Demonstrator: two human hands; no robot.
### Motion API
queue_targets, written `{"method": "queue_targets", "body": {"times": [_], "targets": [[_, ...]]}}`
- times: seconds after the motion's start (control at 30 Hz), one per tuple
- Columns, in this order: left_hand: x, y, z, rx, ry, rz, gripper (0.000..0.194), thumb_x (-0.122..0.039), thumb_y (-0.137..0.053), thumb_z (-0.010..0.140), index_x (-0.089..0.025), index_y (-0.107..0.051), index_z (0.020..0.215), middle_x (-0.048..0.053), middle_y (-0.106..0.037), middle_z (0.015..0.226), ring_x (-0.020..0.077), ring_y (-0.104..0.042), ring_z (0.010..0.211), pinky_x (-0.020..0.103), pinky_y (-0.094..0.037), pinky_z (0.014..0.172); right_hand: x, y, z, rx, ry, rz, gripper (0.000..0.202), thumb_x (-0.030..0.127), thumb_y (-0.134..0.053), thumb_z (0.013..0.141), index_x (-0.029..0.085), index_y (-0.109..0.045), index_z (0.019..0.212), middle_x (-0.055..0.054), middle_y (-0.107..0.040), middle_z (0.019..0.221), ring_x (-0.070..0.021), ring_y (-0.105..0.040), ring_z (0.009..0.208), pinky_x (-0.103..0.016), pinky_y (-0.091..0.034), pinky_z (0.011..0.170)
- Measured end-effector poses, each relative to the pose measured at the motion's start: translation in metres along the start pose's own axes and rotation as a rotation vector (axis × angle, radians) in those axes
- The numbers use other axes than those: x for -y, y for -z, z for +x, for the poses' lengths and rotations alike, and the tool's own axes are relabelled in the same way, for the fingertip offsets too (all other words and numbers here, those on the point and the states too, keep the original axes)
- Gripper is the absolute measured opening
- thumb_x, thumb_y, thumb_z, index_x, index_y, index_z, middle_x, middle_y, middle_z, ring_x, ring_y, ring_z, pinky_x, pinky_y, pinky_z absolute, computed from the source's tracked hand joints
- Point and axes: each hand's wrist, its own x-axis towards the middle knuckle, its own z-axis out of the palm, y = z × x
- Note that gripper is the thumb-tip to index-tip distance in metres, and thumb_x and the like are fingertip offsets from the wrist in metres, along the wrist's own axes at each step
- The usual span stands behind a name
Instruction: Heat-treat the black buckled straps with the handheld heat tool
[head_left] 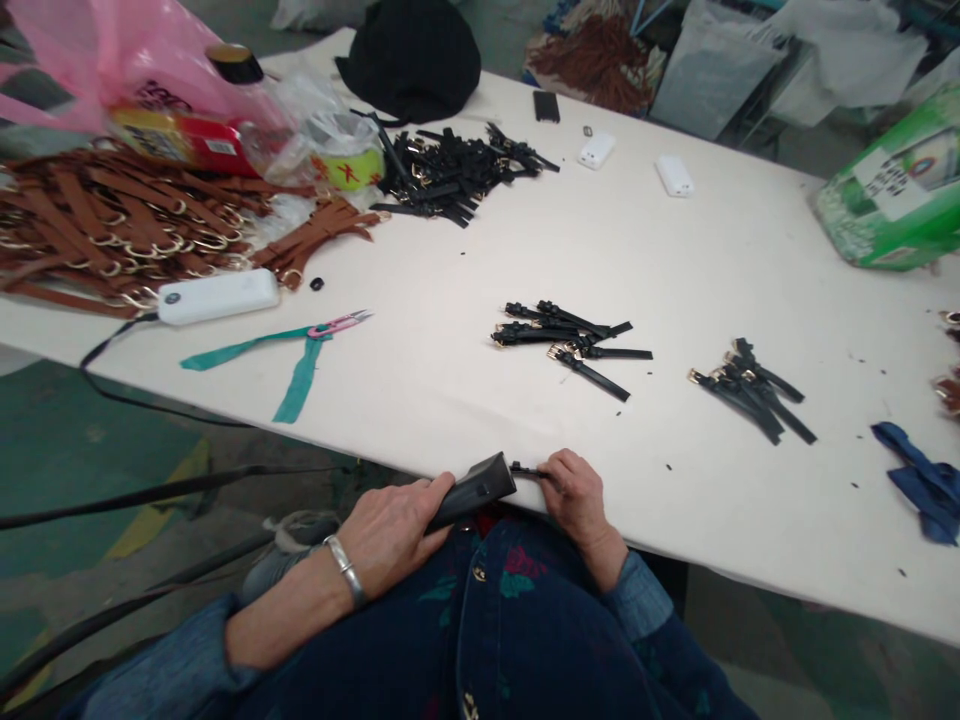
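Note:
At the table's front edge my left hand (390,535) is wrapped round a black hand tool (476,490) with a wide, squared-off end; its exact kind I cannot make out. Just right of that end, my right hand (577,500) pinches a small black buckle strap (529,470). The strap's free end points left at the tool, with little or no gap between them. Beyond my hands lies a loose group of black buckle straps (592,350) with gold buckles. Farther right is a smaller cluster of similar straps (757,390).
Pink thread snips (337,325) tied with green cloth lie left on the white table (420,280). Behind them are a white power bank (217,297), brown straps (97,220) and a black strap heap (457,165). A green bag (900,190) and blue cloth (919,485) are at right.

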Motion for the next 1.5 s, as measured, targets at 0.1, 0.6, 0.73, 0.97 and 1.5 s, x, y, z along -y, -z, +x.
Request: {"method": "queue_targets", "body": {"times": [0.1,0.6,0.73,0.97,1.5], "targets": [[-0.003,0.002,0.001,0.006,0.002,-0.003,0.030,-0.044,-0.033,0.079,-0.027,-0.043,0.101,0.003,-0.061,0.086,0.0196,-0.058,0.078,0.028,-0.040,0.062,-0.001,0.002,0.001,0.020,-0.011,0.050,0.011,0.021,-0.050,0.079,0.020,-0.061,0.080,-0.003,-0.055,0.076,-0.0149,-0.050,0.076,-0.026,-0.038,0.069],[0.003,-0.003,0.021,-0.062,0.057,0.027,0.027,-0.043,-0.032,0.079,-0.024,-0.044,0.093,0.003,-0.063,0.078,0.0195,-0.059,0.072,0.027,-0.039,0.060,-0.007,0.007,0.008,0.087,-0.209,0.083,0.031,0.027,-0.059,0.069,0.021,-0.056,0.100,-0.003,-0.060,0.091,-0.0171,-0.054,0.084,-0.028,-0.041,0.076],[0.001,0.003,0.018,-0.088,0.037,0.023,0.026,-0.044,-0.032,0.079,-0.026,-0.044,0.093,0.002,-0.063,0.079,0.0189,-0.059,0.071,0.027,-0.039,0.059,0.000,0.011,0.010,0.110,-0.191,0.042,0.019,0.028,-0.057,0.073,0.023,-0.059,0.091,-0.002,-0.059,0.083,-0.0166,-0.053,0.081,-0.027,-0.039,0.074],[0.004,0.014,0.038,-0.033,0.091,0.045,0.031,-0.046,-0.038,0.074,-0.025,-0.045,0.096,0.005,-0.063,0.080,0.0202,-0.059,0.072,0.028,-0.040,0.060,0.009,0.010,0.015,0.098,-0.135,-0.018,0.021,0.033,-0.054,0.076,0.023,-0.058,0.094,-0.003,-0.058,0.083,-0.0175,-0.050,0.081,-0.028,-0.035,0.073],[0.007,0.018,0.041,-0.026,0.075,-0.013,0.031,-0.041,-0.038,0.075,-0.023,-0.046,0.099,0.007,-0.064,0.085,0.0219,-0.060,0.078,0.030,-0.041,0.065,0.007,-0.007,0.025,0.112,-0.036,-0.038,0.020,0.030,-0.048,0.080,0.021,-0.052,0.098,-0.003,-0.056,0.084,-0.0147,-0.053,0.074,-0.023,-0.039,0.063]]}}
